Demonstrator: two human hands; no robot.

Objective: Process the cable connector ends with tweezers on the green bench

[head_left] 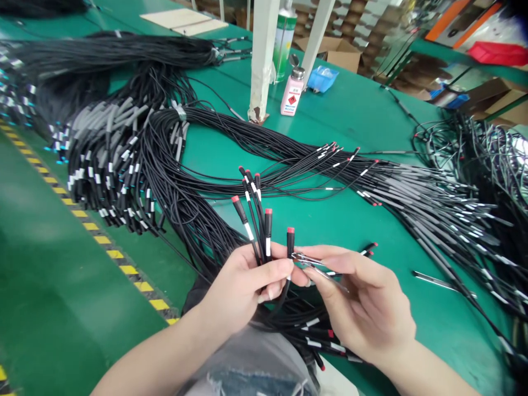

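My left hand (251, 275) is closed around several black cables (268, 236) whose connectors have red tips and white labels. One connector (290, 239) stands a little apart from the rest, upright between my two hands. My right hand (363, 297) pinches a pair of metal tweezers (315, 263) between thumb and fingers. Its tips touch the side of that connector just below the red end. More red-tipped cables (322, 335) hang over my lap below my hands.
A long cable bundle (247, 135) curves across the green table (350, 115). Thick bundles (111, 154) overhang its left edge. A pink-labelled bottle (292, 93), a green can (284, 41) and a blue bag (322, 78) stand by a white post (262, 60). Another metal tool (437, 282) lies right.
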